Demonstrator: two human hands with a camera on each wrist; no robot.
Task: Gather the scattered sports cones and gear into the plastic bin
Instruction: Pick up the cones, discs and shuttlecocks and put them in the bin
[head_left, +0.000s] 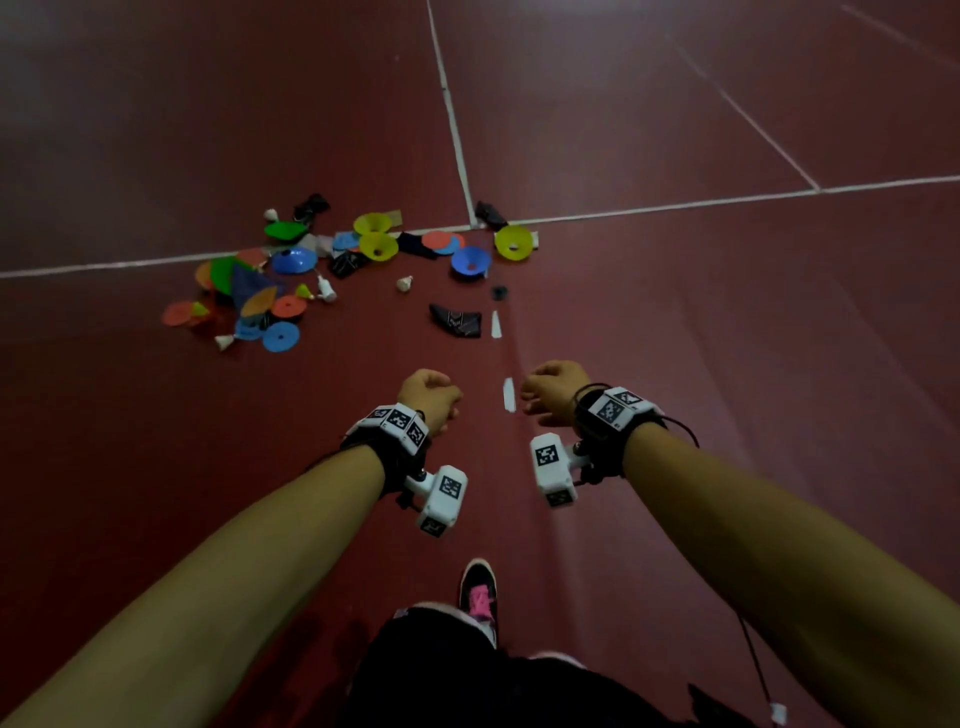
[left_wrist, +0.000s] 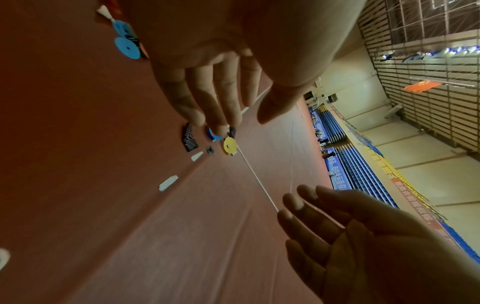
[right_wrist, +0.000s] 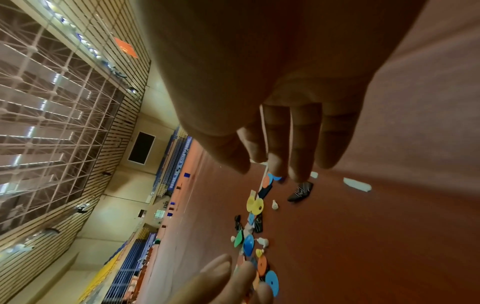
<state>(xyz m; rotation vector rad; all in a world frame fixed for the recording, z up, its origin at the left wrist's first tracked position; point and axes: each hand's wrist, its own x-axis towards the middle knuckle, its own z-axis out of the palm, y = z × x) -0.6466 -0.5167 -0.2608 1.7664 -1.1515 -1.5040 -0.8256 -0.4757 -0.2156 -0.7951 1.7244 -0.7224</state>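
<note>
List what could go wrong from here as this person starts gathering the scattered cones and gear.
1. No plastic bin shows in any view, so gathered gear may have to be carried some way.
2. Both the left hand and the right hand are empty and far from the pile; small shuttlecocks could be overlooked.
3. The black pouch lies in the walking path ahead of the shoe, a possible trip hazard.

Dim indoor light, red floor (head_left: 675, 312) dark toward corners. Head view soft, slightly blurred. Wrist views bent by wide lens; nearby fingers (left_wrist: 207, 98) out of focus. Bright ceiling lights (right_wrist: 78, 41) glare.
</note>
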